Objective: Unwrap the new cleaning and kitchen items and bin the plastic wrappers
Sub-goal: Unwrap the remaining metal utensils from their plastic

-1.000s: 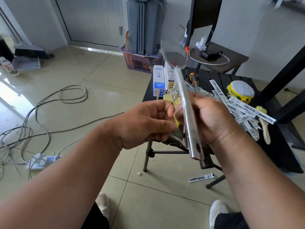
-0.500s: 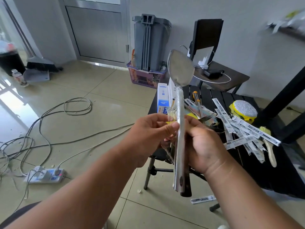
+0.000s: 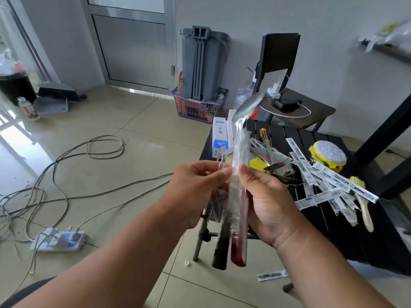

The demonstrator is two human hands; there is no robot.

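Observation:
A long steel spoon (image 3: 248, 106) in a clear plastic wrapper (image 3: 240, 150) stands upright in front of me, its bowl blurred at the top. My right hand (image 3: 264, 201) grips its handle at mid-length, together with a second dark-handled utensil (image 3: 221, 245) that hangs below. My left hand (image 3: 195, 185) pinches a loose strip of the clear wrapper just left of the spoon. The grey bin (image 3: 203, 63) stands by the far wall.
A black slatted table (image 3: 367, 230) to the right holds a blue-white box (image 3: 219, 137), printed wrapper strips (image 3: 322, 181), a yellow scrubber (image 3: 328, 155) and a brush (image 3: 362, 203). Cables and a power strip (image 3: 59, 241) lie on the tiled floor at left. One wrapper strip (image 3: 272, 275) lies under the table.
The spoon's bowl has tipped to the right and blurred. My left hand has moved from the handle to pulling a strip of wrapper away to the left.

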